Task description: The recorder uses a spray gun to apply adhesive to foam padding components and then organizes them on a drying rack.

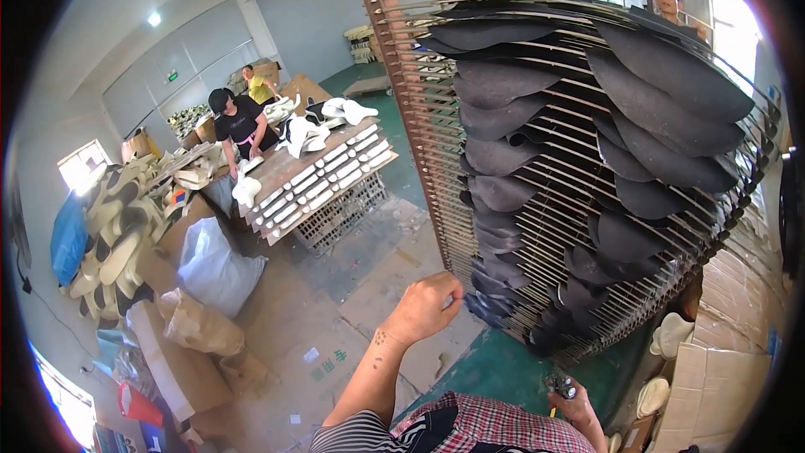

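Note:
My left hand [429, 305] is raised in front of me with its fingers curled closed. A tiny pale spot shows at the fingers, but I cannot make out what they hold, if anything. Low beside my body, my right hand [579, 408] is closed round a dark metal hand tool [559, 384] with a round end; a bit of yellow shows below it. Ahead stands a tall rack [417, 130] of thin wire shelves, stacked with several black curved sheets [503, 155]. Both hands are apart from the sheets.
Left of the rack, a stacked load [323, 176] carries white moulded pieces; a person in black [243, 122] works there. A pile of cream pieces [117, 243] and a white bag [214, 264] lie left. Cardboard [713, 394] leans at right. Another person [668, 4] stands behind the rack.

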